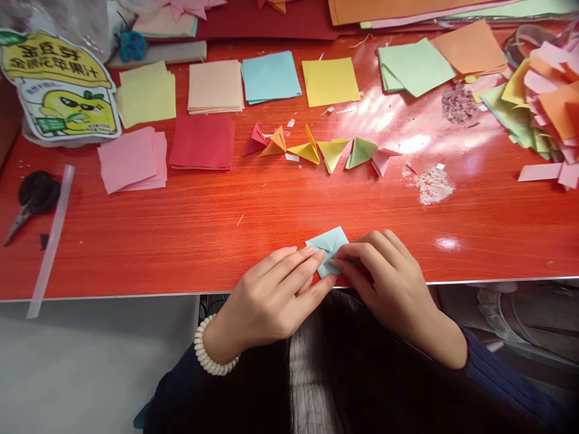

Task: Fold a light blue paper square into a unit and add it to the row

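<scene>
While the red table (271, 205) fills most of the head view, the work sits at its near edge, dead centre. All places below are given from that near edge.

Far from the edge: flat stacks of square paper in a loose double row, namely yellow-green stack (145, 93), cream stack (215, 86), blue stack (270, 76), yellow sheet (330, 81), with pink stack (132, 160) and red stack (202, 141) a little closer. To the far right, a heap of mixed offcuts (540, 102). Far left, a printed snack bag (58, 84); nearer the edge on that side, black scissors (32, 199).

Midway back from the edge: a row of folded paper triangles (316, 150), red through orange, yellow, green to pink, well apart from the hands.

At the edge itself: a pale blue folded paper (328, 246), lying flat, one corner pointing away from the edge, creases meeting near its middle. It lies between the two hands and just beyond the fingertips.

Left hand (271, 295): fingers extended, tips pressing down on the paper's left side. Not clenched. A beaded bracelet (208, 352) circles the wrist.

Right hand (391, 286): fingers curled, tips pinching the paper's right lower edge. Both hands touch it; neither is clearly nearer.
</scene>
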